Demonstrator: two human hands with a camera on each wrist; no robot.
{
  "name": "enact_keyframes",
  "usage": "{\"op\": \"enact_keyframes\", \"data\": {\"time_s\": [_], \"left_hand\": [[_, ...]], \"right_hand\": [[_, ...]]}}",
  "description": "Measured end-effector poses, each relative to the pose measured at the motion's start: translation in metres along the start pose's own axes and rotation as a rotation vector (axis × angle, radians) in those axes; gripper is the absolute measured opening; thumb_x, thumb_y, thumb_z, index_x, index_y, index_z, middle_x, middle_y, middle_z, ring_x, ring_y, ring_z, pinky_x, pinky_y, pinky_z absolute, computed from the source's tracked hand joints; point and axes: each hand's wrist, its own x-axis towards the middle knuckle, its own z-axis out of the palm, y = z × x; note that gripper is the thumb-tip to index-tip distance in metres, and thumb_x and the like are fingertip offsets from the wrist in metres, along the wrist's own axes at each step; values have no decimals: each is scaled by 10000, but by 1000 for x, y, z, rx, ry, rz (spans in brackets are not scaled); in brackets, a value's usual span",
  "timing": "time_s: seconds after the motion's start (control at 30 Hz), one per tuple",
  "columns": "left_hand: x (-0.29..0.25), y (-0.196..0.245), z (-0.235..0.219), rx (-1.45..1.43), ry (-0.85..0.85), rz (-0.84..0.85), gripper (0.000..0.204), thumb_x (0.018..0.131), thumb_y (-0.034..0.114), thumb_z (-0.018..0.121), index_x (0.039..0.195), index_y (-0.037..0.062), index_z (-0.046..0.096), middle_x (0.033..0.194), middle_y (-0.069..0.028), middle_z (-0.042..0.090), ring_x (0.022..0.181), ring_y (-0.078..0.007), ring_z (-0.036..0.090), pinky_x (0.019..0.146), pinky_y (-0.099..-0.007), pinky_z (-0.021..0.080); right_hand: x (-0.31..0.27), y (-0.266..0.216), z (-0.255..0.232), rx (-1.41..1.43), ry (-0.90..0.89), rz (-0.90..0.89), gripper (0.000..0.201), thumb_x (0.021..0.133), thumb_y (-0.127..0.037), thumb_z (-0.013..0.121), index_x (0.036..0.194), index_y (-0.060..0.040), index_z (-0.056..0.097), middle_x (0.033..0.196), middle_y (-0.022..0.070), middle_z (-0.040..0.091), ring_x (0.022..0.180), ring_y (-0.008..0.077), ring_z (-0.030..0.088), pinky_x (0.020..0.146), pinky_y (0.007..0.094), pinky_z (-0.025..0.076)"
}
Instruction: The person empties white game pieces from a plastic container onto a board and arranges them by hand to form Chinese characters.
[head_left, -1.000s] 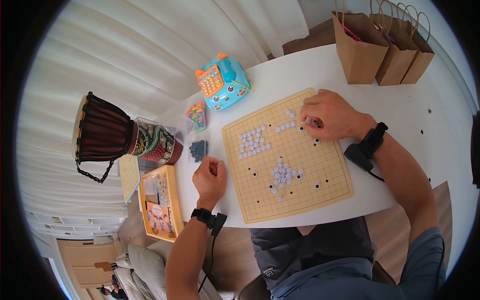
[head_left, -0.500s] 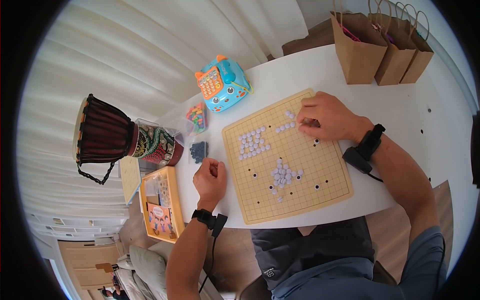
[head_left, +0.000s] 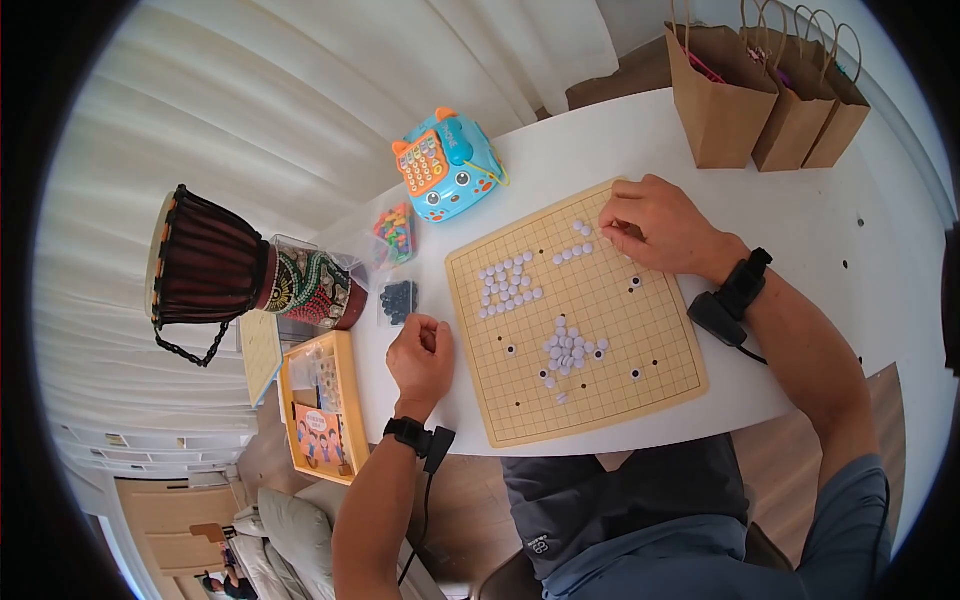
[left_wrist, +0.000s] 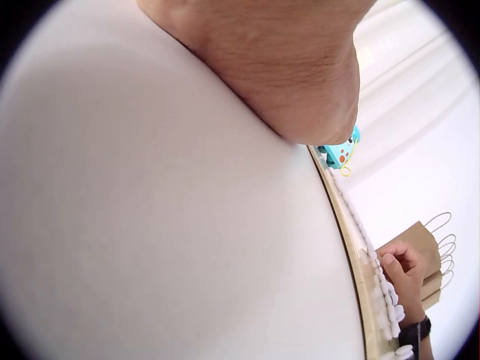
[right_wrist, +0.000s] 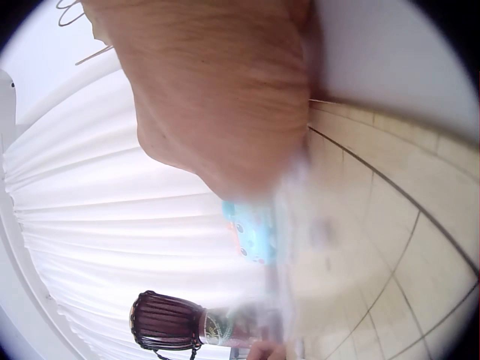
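Observation:
My right hand (head_left: 660, 230) is over the far right part of a wooden grid board (head_left: 600, 320), thumb and fingertips together on a white game piece, mostly hidden by the hand. Short rows of white pieces (head_left: 572, 254) lie just left of its fingertips. More stand in a grouped pattern (head_left: 508, 285) on the left and a heap (head_left: 565, 348) in the middle. Several pieces (head_left: 635, 373) show a dark round centre. My left hand (head_left: 420, 358) rests loosely curled on the white table, left of the board, holding nothing. It sits near a clear box of dark pieces (head_left: 397, 300).
A blue toy telephone (head_left: 453, 168) and a box of colourful bits (head_left: 393, 232) stand beyond the board. Left are a drum (head_left: 215, 260) and a wooden tray (head_left: 345, 400). Paper bags (head_left: 720, 105) stand at the back right. Cables trail from both wrists.
A dark-centred piece left of the right hand is gone from its spot. The right hand has shifted slightly, its fingers drawing closer together. The left hand has stayed still.

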Motion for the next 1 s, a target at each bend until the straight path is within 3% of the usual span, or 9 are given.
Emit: {"op": "enact_keyframes", "data": {"time_s": [0.17, 0.73, 1.0], "left_hand": [[0, 1, -1, 4, -3, 8, 138, 1004, 173, 816, 941, 102, 715, 645, 0, 619, 560, -182, 599, 592, -379, 498], [0, -1, 1, -7, 18, 39, 147, 1006, 172, 815, 935, 107, 704, 631, -2, 616, 542, -186, 596, 570, -378, 486], [0, -1, 1, -3, 17, 32, 144, 1004, 168, 818, 940, 102, 708, 633, -3, 617, 547, -182, 597, 575, -375, 490]], "right_hand": [[0, 2, -1, -34, -24, -27, 13, 992, -82, 762, 990, -94, 762, 913, 36, 695, 801, 259, 634, 859, 410, 475], [0, 0, 3, 46, 38, -147, 129, 932, -2, 726, 1025, -75, 777, 895, 61, 710, 830, 278, 649, 896, 427, 511], [0, 0, 0, 9, -34, -133, 75, 913, -33, 709, 883, -101, 721, 907, 47, 692, 898, 279, 652, 944, 435, 527]]}}
